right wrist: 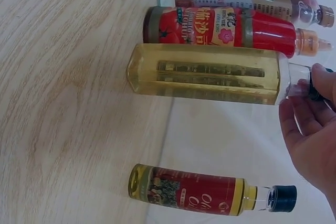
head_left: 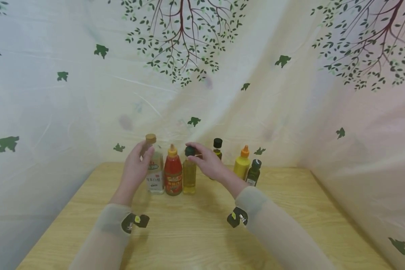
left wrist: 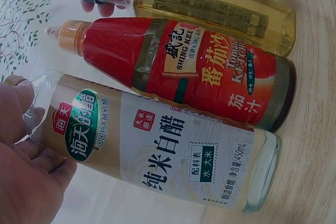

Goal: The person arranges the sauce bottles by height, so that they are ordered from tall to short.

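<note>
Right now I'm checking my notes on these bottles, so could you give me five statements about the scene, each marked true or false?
1. The ketchup bottle stands between the white vinegar bottle and the bottle of pale yellow liquid. True.
2. The left grip is round the ketchup bottle. False: it holds the white vinegar bottle near its top.
3. The right grip is at a dark cap. True.
4. The yellow squeeze bottle has a black top. False: its top is orange.
5. Neither grip touches the olive oil bottle. True.
</note>
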### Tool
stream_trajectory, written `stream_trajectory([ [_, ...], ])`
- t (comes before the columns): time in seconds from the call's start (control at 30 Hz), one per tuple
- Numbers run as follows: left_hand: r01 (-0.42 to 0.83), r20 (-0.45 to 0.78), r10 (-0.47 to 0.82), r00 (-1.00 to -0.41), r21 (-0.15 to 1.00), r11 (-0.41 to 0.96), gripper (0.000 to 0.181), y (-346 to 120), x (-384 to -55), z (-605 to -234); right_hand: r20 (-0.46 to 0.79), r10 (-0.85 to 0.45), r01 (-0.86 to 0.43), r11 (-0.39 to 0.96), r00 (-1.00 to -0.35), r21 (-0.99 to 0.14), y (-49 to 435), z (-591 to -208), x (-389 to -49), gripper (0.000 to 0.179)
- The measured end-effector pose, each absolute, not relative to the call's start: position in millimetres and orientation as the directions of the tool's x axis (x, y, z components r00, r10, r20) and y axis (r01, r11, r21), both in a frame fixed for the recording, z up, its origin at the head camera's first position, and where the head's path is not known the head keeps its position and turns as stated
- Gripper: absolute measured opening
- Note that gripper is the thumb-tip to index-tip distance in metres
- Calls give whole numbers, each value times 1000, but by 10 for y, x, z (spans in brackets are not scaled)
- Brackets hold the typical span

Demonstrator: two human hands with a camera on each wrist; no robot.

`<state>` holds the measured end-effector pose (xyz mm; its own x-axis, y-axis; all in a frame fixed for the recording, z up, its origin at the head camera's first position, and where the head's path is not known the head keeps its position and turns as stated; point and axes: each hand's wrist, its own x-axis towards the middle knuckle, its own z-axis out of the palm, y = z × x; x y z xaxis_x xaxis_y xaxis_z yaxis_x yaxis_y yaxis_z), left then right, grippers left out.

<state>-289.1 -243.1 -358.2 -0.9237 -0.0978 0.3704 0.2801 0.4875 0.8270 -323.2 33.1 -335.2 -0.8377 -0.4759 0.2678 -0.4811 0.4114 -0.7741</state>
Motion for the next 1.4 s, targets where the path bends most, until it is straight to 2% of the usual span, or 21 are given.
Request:
stream_trajectory([
  [0.4, 303, 407, -103, -908, 804, 512, 67, -2440, -2885, -3591, 296, -462, -496, 408, -836, -766, 325, -3375, -3256, 55],
  [1.03, 281, 378, -105, -920, 821, 496, 69, -2433, -2871, -3576, 315, -440, -498, 400, -841, -770, 309, -3379, -3250, 59],
  [1.4, 283, 377, -101, -921, 824, 492, 71, -2435, -2905, -3594, 364, -383, -517, 465, -849, -719, 568, -3102, -3307, 62],
])
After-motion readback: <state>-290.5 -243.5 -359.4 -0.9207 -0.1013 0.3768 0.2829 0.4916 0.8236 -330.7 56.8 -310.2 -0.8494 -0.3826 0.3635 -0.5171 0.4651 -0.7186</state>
